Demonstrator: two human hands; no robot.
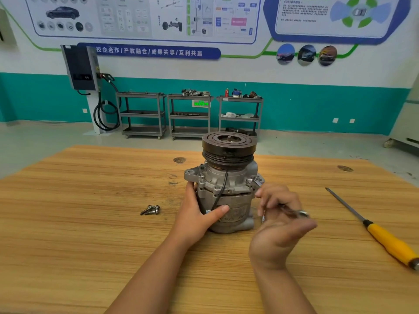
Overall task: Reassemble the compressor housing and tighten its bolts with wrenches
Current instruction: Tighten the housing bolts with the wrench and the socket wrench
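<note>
The grey metal compressor (229, 189) stands upright on the wooden table (90, 223), its black pulley (227, 146) on top. My left hand (199, 214) grips the lower housing from the left, thumb across the front. My right hand (281, 220) holds a slim metal wrench (292, 213) just right of the housing; the wrench's head sits at a bolt (256, 180) on the right flange. Two loose bolts (150, 210) lie on the table to the left of the compressor.
A screwdriver with a yellow handle (385, 239) lies on the table at the right, tip pointing away. Beyond the table's far edge stand three grey shelf carts (190, 114) along the wall, and a charger unit (81, 69) hangs at the left.
</note>
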